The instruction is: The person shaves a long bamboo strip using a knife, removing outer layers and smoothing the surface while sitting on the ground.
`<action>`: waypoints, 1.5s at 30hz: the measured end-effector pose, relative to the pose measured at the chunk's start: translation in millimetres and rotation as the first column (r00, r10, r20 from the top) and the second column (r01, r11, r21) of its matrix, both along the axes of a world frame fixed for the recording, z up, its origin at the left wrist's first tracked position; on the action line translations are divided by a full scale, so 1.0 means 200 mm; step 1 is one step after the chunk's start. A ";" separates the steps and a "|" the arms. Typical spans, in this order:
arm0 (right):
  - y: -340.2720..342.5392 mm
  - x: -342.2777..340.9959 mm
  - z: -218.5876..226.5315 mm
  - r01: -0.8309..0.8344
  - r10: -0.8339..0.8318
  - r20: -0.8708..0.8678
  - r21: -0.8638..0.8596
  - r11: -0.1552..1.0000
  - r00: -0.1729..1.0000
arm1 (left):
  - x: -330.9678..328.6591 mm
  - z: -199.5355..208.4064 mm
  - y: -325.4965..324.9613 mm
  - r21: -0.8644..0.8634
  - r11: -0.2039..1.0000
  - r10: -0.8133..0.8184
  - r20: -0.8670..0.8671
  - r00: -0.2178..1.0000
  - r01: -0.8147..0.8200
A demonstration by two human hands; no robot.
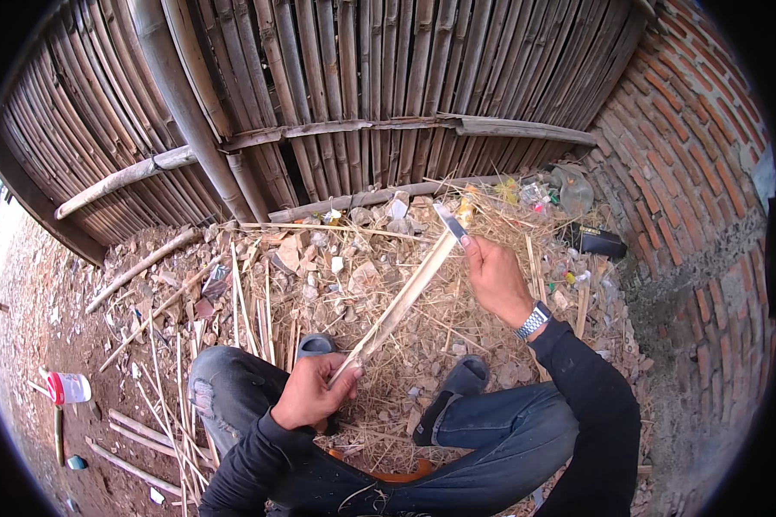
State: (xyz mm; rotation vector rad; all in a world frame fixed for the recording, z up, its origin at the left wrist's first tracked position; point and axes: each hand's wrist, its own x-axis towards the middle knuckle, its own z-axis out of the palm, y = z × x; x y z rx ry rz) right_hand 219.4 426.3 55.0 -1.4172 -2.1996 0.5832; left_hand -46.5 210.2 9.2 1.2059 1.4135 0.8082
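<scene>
A pale split bamboo strip (403, 302) slants up and to the right between my knees. My left hand (316, 393) is closed around its lower end. In my right hand (497, 280), which has a metal watch (534, 320) at the wrist, is a knife (449, 221). Its handle is hidden in the fist. The blade lies at the strip's upper end, pointing away and slightly left; whether it cuts into the bamboo I cannot tell.
Rubble and bamboo shavings cover the ground around my slippers (467, 376). Several loose strips and sticks (142, 435) lie at left, near a red-and-white plastic tub (68, 388). A bamboo wall (362, 77) stands ahead, a brick wall (681, 164) at right, with a black object (597, 241) by its foot.
</scene>
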 end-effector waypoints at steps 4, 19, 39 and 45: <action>-0.13 -0.03 -0.10 -0.099 0.100 -0.031 0.031 0.995 0.995 | 0.00 -0.01 0.01 0.027 0.999 0.024 -0.057 0.998 -0.023; -0.30 -0.10 -0.13 -0.167 0.161 -0.061 -0.121 0.978 0.985 | -0.02 0.00 0.00 0.056 0.998 0.043 -0.117 0.992 -0.037; -0.35 -0.22 -0.02 -0.385 0.372 0.099 0.216 0.897 0.923 | -0.04 0.02 0.01 -0.106 0.993 0.051 0.064 0.997 -0.044; -0.19 -0.16 0.09 -0.424 0.227 0.380 0.594 0.683 0.897 | -0.04 0.01 0.02 -0.044 0.999 0.012 0.053 0.999 -0.010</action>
